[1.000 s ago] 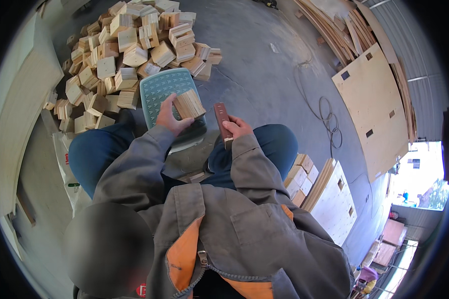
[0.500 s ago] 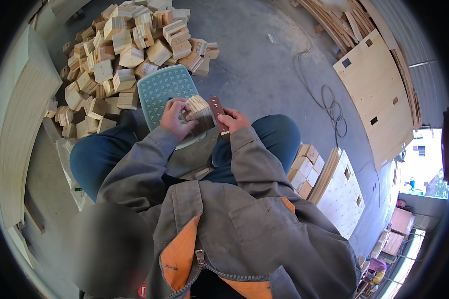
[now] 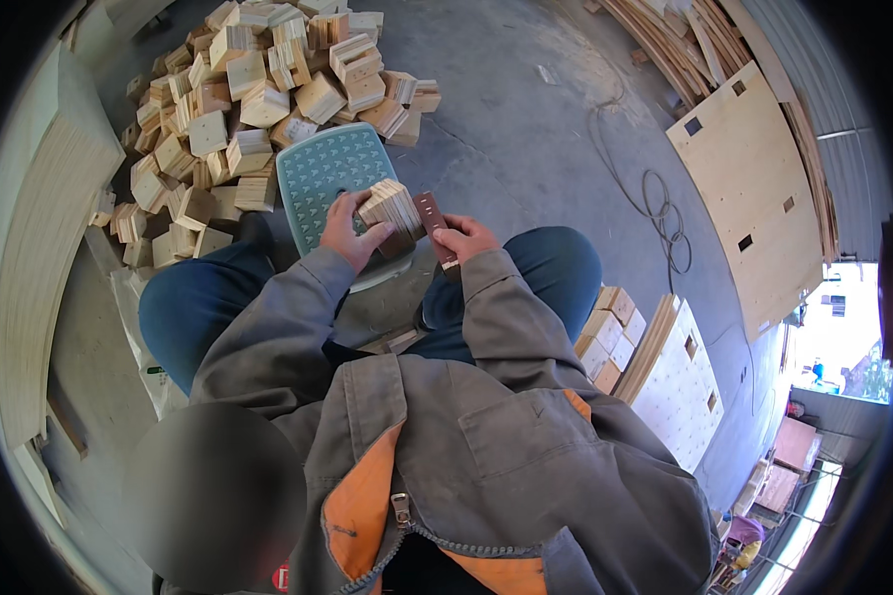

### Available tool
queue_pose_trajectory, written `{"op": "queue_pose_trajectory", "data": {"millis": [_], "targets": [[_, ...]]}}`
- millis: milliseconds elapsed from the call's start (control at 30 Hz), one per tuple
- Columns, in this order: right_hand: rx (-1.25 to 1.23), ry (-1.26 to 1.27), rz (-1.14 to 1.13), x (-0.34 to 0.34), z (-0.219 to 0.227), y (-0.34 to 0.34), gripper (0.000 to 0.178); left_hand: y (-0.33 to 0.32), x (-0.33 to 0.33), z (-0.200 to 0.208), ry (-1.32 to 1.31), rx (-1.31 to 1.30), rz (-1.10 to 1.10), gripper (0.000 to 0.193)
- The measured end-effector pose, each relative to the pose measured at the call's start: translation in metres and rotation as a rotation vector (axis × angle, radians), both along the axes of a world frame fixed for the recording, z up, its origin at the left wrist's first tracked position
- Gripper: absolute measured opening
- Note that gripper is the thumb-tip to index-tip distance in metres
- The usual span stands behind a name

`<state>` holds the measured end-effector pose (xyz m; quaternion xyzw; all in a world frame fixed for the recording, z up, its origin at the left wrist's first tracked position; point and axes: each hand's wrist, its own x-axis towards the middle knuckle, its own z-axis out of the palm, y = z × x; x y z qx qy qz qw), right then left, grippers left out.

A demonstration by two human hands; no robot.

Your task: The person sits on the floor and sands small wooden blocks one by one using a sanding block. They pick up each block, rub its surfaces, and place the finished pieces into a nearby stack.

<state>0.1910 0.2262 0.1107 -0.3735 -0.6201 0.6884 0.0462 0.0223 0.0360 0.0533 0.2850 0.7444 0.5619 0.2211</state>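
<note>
My left hand (image 3: 345,238) is closed round a layered plywood block (image 3: 389,208), thumb on the near side and fingers along its left edge. The block is tilted above the near right part of a light blue plastic stool (image 3: 319,164). In my right hand (image 3: 469,239) is a flat reddish-brown strip with a row of small pale marks (image 3: 430,215), thumb pressed on its face. The strip stands close along the block's right side; whether they touch I cannot tell. My fingers behind the strip are hidden.
Beyond the stool lies a large heap of similar plywood blocks (image 3: 243,109). A few more blocks (image 3: 608,337) and leaning boards (image 3: 670,387) are right of my knee. A cable (image 3: 662,203) coils on the floor near a large holed plywood sheet (image 3: 759,188). Stacked sheets (image 3: 45,258) stand left.
The block has turned and shifted slightly up and left. My left fingers have moved from its top corner to its left side. The right hand keeps the strip almost in place.
</note>
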Motion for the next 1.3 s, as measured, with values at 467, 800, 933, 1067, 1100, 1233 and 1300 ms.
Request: {"op": "queue_pose_trajectory", "data": {"millis": [467,800,933,1067,1100,1233,1300], "targets": [[0.008,0.043,-0.059,-0.001,-0.013,0.003,0.050,0.006,0.004,0.023,0.099,0.128,0.068,0.118],[0.369,0.031,-0.091,0.001,0.003,-0.001,0.059,0.007,-0.009,-0.014,-0.005,0.053,0.114,0.144],[0.865,0.223,0.065,0.000,0.005,-0.014,0.065,0.007,-0.014,-0.020,-0.120,0.060,0.113,0.143],[1.197,0.324,0.275,-0.006,0.026,-0.040,0.067,0.011,-0.017,-0.038,-0.071,0.114,0.100,0.124],[1.216,0.329,0.310,-0.008,0.025,-0.045,0.066,0.015,-0.017,-0.036,-0.126,0.155,0.096,0.118],[1.294,0.201,0.380,-0.020,0.022,-0.055,0.063,0.014,-0.017,-0.037,-0.075,0.124,0.112,0.098],[1.319,0.156,0.380,-0.036,0.024,-0.051,0.062,0.015,-0.016,-0.035,-0.038,0.116,0.115,0.093]]}}
